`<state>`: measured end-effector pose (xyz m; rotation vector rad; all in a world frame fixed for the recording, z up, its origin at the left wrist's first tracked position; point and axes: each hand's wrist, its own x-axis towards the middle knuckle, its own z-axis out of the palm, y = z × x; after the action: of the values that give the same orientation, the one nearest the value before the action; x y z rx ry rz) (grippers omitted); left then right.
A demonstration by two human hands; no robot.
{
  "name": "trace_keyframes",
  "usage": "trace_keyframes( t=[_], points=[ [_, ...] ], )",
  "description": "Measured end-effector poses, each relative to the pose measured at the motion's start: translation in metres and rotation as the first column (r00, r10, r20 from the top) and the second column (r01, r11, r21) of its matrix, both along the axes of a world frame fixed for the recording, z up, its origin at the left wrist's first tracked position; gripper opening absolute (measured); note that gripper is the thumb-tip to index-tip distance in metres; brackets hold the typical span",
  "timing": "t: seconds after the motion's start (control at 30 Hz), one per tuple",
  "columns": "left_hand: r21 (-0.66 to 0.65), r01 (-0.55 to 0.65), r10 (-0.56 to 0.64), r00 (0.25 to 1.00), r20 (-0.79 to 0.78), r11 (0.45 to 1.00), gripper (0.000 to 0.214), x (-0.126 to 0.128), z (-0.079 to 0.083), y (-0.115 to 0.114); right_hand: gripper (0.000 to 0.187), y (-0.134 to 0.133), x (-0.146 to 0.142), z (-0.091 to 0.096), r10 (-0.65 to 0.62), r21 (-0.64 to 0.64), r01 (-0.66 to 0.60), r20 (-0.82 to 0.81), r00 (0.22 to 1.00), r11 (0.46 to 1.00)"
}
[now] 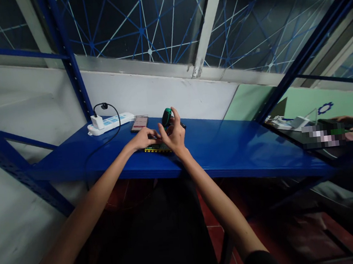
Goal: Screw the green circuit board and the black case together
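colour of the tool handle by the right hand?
Green, with some black. Head view: the tool handle is at the right hand.

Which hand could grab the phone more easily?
Probably the left. The left hand rests on the small board, just in front of the phone. The right hand is farther away and seems busy holding the green tool.
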<state>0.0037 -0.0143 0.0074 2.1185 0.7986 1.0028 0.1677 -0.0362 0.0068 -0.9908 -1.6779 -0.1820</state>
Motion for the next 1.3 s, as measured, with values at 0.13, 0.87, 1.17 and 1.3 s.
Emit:
trace_keyframes(
  t=[0.13, 0.87, 1.17, 1.3],
  points=[
    [-0.009, 0.028, -0.028, 0.999, -0.014, 1.0, 0.032, -0.0007, 0.0005, 0.0, 0.07, -0.0027, 0.0005, 0.001, 0.014, -0.017, -0.014, 0.0, 1.0, 1.0],
    [0.001, 0.018, -0.018, 0.999, -0.03, 1.0, 0.03, -0.0002, 0.0016, -0.003, 0.074, -0.0039, 0.0013, 0.0041, 0.039, -0.061, -0.041, -0.035, 0.999, 0.997],
    [0.006, 0.045, -0.045, 0.999, -0.028, 0.999, 0.029, -0.0003, -0.0007, -0.0009, 0.071, -0.0044, 0.0018, 0.0039, 0.054, -0.039, -0.055, -0.044, 0.998, 0.998],
    [-0.002, 0.018, -0.018, 0.999, -0.033, 1.0, 0.032, -0.0005, 0.0, -0.0016, 0.072, -0.0037, 0.0015, 0.0032, 0.062, -0.024, -0.063, -0.044, 0.997, 0.998]
  ],
)
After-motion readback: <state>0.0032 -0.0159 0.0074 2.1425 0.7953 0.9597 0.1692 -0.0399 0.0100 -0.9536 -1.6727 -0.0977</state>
